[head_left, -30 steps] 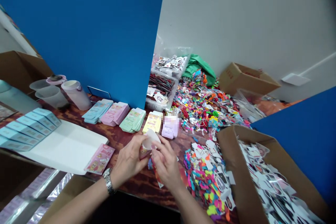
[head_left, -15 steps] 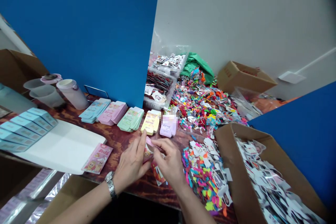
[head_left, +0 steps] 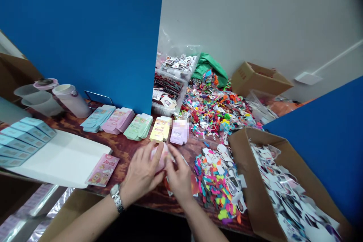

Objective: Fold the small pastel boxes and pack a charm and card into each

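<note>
Between my hands is a small pink box, partly hidden by the fingers. My left hand, with a watch at the wrist, holds its left side. The fingers of my right hand pinch its right side. Beneath my right hand lies a red and orange printed card. Just beyond the hands, flat boxes lie in a row of stacks: blue, pink, green, yellow and purple.
To the left, a white tray bears several blue boxes and a pink printed packet. Colourful small pieces lie right of my hands, beside a cardboard box of white tags. Cups stand back left.
The pink box between my hands now shows more of its face, and my right fingers have moved up along its edge. The whole view has shifted slightly.
</note>
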The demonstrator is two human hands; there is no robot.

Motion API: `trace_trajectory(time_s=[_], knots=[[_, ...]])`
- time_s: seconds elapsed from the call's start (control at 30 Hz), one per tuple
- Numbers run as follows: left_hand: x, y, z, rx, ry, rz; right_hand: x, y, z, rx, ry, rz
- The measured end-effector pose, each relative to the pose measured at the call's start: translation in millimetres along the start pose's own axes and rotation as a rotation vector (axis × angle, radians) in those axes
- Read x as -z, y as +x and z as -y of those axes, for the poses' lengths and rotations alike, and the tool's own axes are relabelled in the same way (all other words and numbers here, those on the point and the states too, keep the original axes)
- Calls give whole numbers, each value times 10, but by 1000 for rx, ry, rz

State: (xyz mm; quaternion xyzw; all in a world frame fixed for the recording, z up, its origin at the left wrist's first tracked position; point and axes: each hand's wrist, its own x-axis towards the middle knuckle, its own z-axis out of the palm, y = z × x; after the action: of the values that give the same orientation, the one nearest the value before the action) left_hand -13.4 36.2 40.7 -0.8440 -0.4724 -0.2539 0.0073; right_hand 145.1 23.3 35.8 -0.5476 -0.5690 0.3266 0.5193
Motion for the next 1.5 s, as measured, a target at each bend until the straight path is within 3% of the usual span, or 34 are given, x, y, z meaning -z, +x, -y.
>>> trace_trajectory(time_s=[0.1,0.17,0.23,0.3,0.4,0.5,0.6,0.73,0.83,0.93,1.03,1.1,1.2,1.33,1.5], knots=[[-13,19,45,-51,-242,-120,52,101,-13,-300,400,-216],[-69,16,25,3,-519,-110,37,88,23,-397,599,-163],[-130,5,-10,64,-718,-82,20,27,36,-402,617,-13],[-162,-6,-19,105,-769,-87,47,-35,-25,-334,414,103],[-152,-14,48,155,-714,-126,156,-81,-249,-214,-224,227],[-141,-28,150,184,-645,-142,201,-105,-499,-208,-803,344],[-172,-62,212,196,-608,-108,130,-147,-654,-238,-1017,380],[-228,-112,259,211,-574,-80,48,-195,-736,-212,-968,313],[-256,-146,330,235,-515,-81,113,-190,-701,-205,-694,264],[-288,-190,429,241,-417,-78,308,-130,-503,-163,-332,136],[-320,-230,491,222,-286,-58,536,-26,-188,28,-239,-43],[-336,-241,485,215,-234,-37,617,38,-10,196,-299,3],[-363,-245,424,170,-211,28,578,79,105,388,-439,150],[-435,-288,387,102,-191,69,454,83,50,451,-584,243],[-502,-276,508,59,-184,82,578,145,26,462,-673,276]])
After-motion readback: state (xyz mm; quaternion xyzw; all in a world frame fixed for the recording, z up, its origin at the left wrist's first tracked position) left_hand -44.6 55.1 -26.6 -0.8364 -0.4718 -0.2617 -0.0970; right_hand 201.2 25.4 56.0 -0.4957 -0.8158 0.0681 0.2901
